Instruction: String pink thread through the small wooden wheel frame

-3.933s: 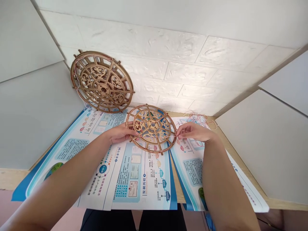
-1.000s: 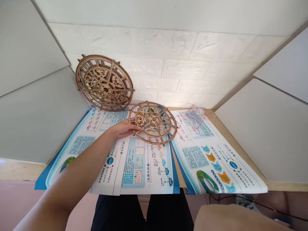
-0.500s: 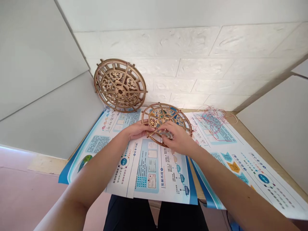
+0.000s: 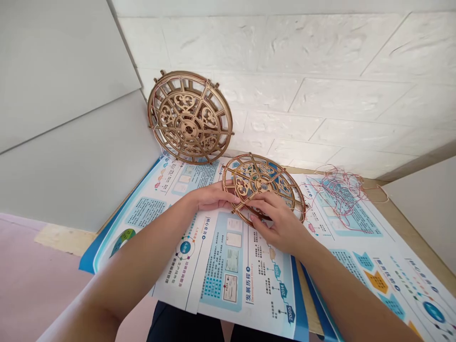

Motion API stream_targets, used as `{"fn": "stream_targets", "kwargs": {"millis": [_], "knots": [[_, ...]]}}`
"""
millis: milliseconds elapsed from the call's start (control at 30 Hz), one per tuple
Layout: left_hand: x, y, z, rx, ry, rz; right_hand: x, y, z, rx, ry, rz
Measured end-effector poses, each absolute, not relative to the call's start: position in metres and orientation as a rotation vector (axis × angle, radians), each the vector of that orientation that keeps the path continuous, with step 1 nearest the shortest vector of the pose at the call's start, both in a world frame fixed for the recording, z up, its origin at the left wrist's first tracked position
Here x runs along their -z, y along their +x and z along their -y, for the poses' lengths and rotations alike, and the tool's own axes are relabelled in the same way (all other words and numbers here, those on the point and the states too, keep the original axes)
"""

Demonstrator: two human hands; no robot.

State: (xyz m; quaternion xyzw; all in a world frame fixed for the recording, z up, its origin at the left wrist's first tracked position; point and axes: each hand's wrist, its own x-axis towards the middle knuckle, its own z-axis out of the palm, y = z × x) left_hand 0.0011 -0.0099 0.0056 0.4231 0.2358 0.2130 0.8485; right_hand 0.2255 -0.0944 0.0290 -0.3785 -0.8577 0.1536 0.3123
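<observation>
A round bronze-coloured openwork wheel (image 4: 261,183) with spokes and scroll ornaments lies tilted before me, its far edge raised. My left hand (image 4: 213,195) grips its near left rim, thumb on top and fingers underneath. On the near part of the wheel rests my right hand (image 4: 276,218), its fingers bent and thumb apart; the fingertips touch a spoke, and whether they pinch a wire there I cannot make out. Thin red and white wire (image 4: 344,194) runs from the wheel's right side to a loose tangle on the right.
Several similar wheels (image 4: 188,128) lean stacked against the white brick-pattern wall (image 4: 320,99) at the back left. Printed blue and white poster sheets (image 4: 221,266) cover the wooden table. Grey panels (image 4: 71,156) stand at the left and right sides.
The camera view has shifted, so everything appears lower or further right. My left hand still grips the rim; my right hand's fingers have opened slightly over the wheel.
</observation>
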Motion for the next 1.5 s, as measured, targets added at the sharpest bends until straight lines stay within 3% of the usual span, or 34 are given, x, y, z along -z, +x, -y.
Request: {"fn": "stream_targets", "kwargs": {"millis": [267, 500, 867, 1033, 1500], "knots": [[-0.003, 0.001, 0.014, -0.329, 1.007, -0.269, -0.032, 0.227, 0.098, -0.343, -0.944, 2.271], [-0.009, 0.021, 0.035, -0.445, 0.956, -0.438, -0.036, 0.237, 0.095, -0.360, -0.896, 2.277], [-0.027, 0.016, 0.035, -0.621, 0.935, -0.565, -0.045, 0.258, 0.090, 0.205, -1.054, 1.821], [-0.027, 0.014, 0.030, -0.817, 0.854, -0.638, -0.039, 0.263, 0.082, 0.065, -1.144, 1.858], [-0.012, 0.015, 0.025, -0.868, 0.808, -0.602, -0.021, 0.260, 0.078, -0.173, -1.210, 2.124]]}}
